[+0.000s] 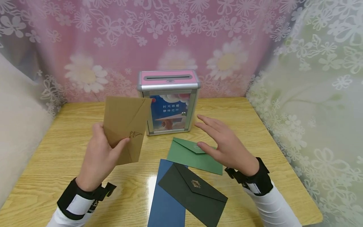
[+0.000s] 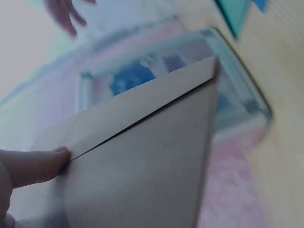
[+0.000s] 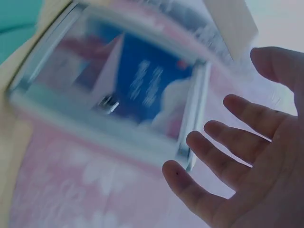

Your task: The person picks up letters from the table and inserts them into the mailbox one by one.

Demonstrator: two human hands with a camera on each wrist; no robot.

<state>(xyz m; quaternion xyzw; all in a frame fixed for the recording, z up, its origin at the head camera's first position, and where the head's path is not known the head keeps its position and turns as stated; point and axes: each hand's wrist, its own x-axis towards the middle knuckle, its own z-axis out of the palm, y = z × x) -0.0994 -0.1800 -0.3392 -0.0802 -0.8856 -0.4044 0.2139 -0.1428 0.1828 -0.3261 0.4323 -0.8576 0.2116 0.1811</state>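
Observation:
My left hand (image 1: pixel 99 154) grips a brown envelope (image 1: pixel 124 119) upright above the table, thumb across the face that bears a small printed mark. In the left wrist view the thumb presses on the brown envelope (image 2: pixel 137 156) near its flap edge. My right hand (image 1: pixel 227 145) hovers over the right part of a green envelope (image 1: pixel 187 154), holding nothing. The right wrist view shows the right hand (image 3: pixel 247 152) with fingers spread apart. Below lie a black envelope (image 1: pixel 195 192) with a gold emblem and, partly under it, a blue envelope (image 1: pixel 167 195).
A pink-topped metal box (image 1: pixel 170 119) with a slot (image 1: pixel 167 77) in its lid stands toward the back of the wooden table (image 1: pixel 227 116). A small lock (image 1: pixel 183 113) sits on its front panel. Floral curtains (image 1: pixel 175 37) hang behind and at the sides.

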